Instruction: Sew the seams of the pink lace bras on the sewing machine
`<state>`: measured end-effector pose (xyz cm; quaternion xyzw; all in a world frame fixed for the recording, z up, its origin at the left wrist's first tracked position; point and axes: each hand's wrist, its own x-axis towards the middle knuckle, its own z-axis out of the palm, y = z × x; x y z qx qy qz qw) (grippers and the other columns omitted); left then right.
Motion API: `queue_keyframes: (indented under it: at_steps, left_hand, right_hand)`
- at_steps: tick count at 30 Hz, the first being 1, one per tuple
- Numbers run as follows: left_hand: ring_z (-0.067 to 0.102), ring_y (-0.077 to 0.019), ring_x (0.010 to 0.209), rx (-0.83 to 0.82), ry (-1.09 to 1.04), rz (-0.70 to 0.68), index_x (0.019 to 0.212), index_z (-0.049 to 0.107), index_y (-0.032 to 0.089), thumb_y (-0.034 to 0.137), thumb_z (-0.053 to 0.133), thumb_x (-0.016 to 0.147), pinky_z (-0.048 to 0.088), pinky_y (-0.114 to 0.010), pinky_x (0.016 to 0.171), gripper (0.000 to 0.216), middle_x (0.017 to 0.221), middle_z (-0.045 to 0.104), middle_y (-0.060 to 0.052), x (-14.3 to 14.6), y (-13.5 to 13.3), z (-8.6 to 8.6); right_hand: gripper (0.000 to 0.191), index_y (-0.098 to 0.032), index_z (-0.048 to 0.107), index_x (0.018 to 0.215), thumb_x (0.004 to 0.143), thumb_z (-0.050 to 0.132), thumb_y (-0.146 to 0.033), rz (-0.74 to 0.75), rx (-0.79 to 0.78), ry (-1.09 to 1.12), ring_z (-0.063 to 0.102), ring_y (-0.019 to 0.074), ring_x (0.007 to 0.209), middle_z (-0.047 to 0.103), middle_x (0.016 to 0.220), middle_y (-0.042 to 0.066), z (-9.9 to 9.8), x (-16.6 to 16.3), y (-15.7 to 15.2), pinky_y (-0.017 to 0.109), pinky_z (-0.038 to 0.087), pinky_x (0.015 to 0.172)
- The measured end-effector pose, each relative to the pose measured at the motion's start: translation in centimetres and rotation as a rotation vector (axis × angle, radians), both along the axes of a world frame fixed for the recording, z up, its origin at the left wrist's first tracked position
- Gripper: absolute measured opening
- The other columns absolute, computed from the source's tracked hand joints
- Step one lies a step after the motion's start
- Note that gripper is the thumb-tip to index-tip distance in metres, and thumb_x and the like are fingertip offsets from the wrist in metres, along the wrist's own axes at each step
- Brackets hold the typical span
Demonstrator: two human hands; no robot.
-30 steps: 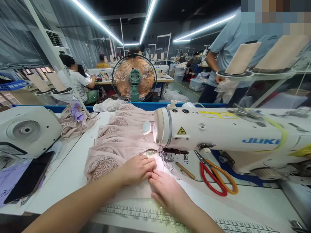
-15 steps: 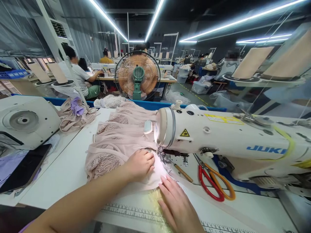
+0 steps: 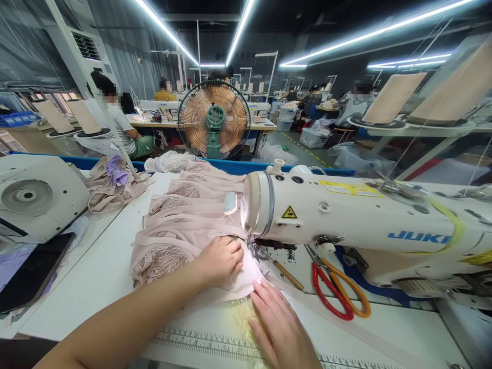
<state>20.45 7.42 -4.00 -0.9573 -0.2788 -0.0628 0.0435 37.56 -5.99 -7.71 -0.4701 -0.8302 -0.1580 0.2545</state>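
Note:
Pale pink fabric point(image 3: 246, 274) lies under the needle area of a white JUKI sewing machine point(image 3: 307, 210). My left hand point(image 3: 221, 260) is on this fabric just left of the presser foot, its fingers curled and closed on the cloth. Nearer to me, my right hand point(image 3: 279, 320) rests with its fingers stretched out, the tips touching the fabric's front edge. Gathered pink lace garment pieces point(image 3: 165, 261) lie in overlapping rows left of the machine. The needle tip is too small to make out.
Scissors point(image 3: 332, 287) with red and orange handles and a wooden-handled tool point(image 3: 288, 274) lie right of the needle area. A measuring scale point(image 3: 203, 344) runs along the table's front. At left are a phone point(image 3: 34, 271) and another machine head point(image 3: 38, 197). A large fan point(image 3: 214, 120) stands beyond.
The whole view has shifted slightly left. Both hands and the fabric keep nearly the same places by the needle. The seated person at back left has drawn an arm back from the table.

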Motion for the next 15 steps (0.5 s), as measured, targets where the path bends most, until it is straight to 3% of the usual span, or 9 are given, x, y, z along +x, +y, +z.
queue_keyframes:
  at_steps: [15]
  left_hand:
    - [0.051, -0.0229, 0.089, -0.007, 0.03, 0.004, 0.105, 0.056, 0.016, 0.034, 0.045, 0.087, 0.039, -0.037, 0.074, 0.028, 0.099, 0.058, -0.008, 0.34, 0.26, 0.13]
  right_hand:
    - [0.033, -0.011, 0.057, 0.114, 0.086, 0.046, -0.026, 0.008, -0.008, -0.02, 0.055, 0.0263, 0.112, 0.06, 0.121, 0.011, -0.04, 0.0, 0.32, 0.04, 0.053, 0.084]
